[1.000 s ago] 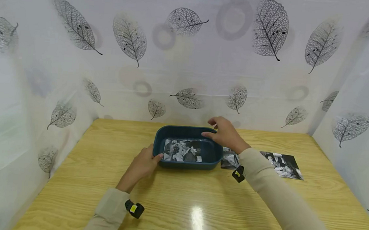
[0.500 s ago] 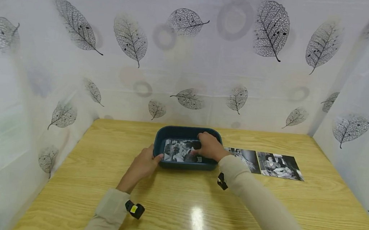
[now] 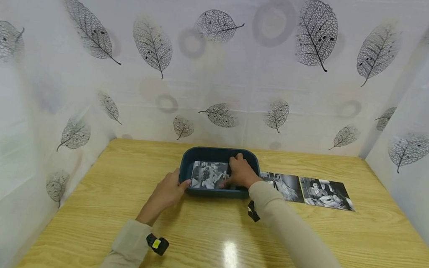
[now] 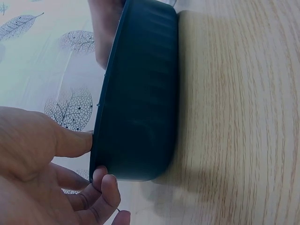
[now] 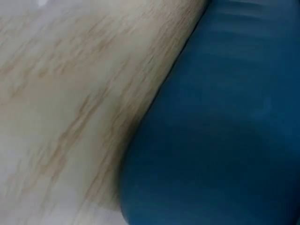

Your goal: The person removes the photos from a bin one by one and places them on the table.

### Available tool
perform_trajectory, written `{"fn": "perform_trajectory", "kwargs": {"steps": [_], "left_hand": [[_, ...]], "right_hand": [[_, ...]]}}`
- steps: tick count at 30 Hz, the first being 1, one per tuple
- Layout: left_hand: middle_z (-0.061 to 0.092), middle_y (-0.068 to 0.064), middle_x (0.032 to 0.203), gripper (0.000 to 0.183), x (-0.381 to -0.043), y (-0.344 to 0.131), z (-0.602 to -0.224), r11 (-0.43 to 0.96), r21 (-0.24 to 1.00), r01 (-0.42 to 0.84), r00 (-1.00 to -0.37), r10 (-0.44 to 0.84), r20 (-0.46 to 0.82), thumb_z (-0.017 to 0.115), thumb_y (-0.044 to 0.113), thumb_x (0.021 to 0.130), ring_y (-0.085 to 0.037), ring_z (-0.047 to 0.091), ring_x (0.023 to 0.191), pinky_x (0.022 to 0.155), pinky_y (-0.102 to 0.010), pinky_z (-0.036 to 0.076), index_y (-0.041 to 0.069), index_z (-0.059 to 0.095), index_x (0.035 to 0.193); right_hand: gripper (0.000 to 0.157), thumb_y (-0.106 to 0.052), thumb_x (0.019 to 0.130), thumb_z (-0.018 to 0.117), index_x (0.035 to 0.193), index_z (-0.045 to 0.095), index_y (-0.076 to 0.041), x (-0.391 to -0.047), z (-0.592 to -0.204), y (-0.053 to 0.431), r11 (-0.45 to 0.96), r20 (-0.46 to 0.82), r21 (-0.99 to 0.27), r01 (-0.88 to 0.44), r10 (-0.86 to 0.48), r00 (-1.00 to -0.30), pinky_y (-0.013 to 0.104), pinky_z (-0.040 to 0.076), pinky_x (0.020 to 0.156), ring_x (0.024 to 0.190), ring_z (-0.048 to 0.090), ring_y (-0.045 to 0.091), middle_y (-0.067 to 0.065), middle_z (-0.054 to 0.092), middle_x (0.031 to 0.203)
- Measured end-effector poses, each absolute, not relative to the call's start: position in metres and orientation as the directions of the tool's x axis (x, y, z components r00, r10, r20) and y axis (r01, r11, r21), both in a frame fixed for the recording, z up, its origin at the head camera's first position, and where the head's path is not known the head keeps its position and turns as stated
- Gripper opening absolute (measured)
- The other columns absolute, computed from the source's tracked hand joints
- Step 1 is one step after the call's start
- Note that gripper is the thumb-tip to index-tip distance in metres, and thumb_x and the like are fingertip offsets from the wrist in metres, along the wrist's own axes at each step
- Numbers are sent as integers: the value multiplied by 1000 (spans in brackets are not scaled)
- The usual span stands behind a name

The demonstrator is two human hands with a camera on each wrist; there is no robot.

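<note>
A dark blue plastic basin sits on the table, with a black-and-white photo lying inside it. My left hand holds the basin's left end; the left wrist view shows its thumb and fingers pinching the rim. Inside the basin, my right hand has its thumb and fingers at the photo's right end and grips it, covering that end. From the right wrist only the basin's outer wall shows, not the hand.
To the basin's right, two more black-and-white photos lie flat on the wooden table: a nearer photo partly behind the right arm and a farther photo. A leaf-patterned curtain stands along the table's back edge.
My right hand has come from above the basin's right rim down and left into it, onto the photo's right end. That end no longer shows. The left hand has stayed on the basin.
</note>
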State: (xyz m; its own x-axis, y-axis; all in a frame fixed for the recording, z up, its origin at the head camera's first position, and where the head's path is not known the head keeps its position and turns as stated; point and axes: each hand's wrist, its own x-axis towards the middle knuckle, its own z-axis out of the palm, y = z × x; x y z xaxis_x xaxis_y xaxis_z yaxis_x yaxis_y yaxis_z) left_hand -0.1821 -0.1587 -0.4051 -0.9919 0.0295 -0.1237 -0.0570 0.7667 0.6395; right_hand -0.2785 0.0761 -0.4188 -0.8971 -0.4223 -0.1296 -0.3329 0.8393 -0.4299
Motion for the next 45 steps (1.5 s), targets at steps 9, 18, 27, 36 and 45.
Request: {"fn": "perform_trajectory", "kwargs": {"steps": [9,18,27,36,45], "left_hand": [[61,-19,114,48,-183,-158,-407,751,659,-34,-994,42,-100,57,23,105,-30,59,102,84,-50,49,-7,46,142],[62,-15,108,44,-182,-158,-409,733,680,-12,-996,55,-77,57,20,105,-27,59,96,80,-47,49,-6,49,139],[63,-15,109,42,-182,-158,-407,725,689,-12,-995,59,-79,57,20,105,-27,59,97,83,-48,49,-5,50,138],[63,-20,116,48,-182,-159,-405,728,685,-29,-994,50,-95,56,23,105,-32,62,107,88,-52,50,-7,46,141],[60,-24,122,49,-180,-159,-405,732,681,-34,-994,47,-99,55,22,106,-39,59,116,92,-55,48,-9,44,142]], "right_hand": [[49,-18,79,90,109,55,-1,-282,-420,74,806,-13,-522,-278,-333,-943,47,48,82,94,54,34,19,43,117],[27,-4,87,78,109,64,1,-289,-422,77,764,69,-577,-289,-307,-949,46,55,78,89,67,32,16,67,101],[25,1,91,71,115,66,7,-288,-405,94,591,112,-739,-324,-367,-924,45,53,80,97,65,34,23,66,111],[27,-2,94,70,121,67,2,-288,-374,113,533,40,-820,-209,-310,-950,42,55,73,83,69,27,21,71,104],[31,-2,97,67,127,63,4,-282,-343,155,505,8,-848,-164,-296,-955,40,58,77,94,67,31,25,65,115]]}}
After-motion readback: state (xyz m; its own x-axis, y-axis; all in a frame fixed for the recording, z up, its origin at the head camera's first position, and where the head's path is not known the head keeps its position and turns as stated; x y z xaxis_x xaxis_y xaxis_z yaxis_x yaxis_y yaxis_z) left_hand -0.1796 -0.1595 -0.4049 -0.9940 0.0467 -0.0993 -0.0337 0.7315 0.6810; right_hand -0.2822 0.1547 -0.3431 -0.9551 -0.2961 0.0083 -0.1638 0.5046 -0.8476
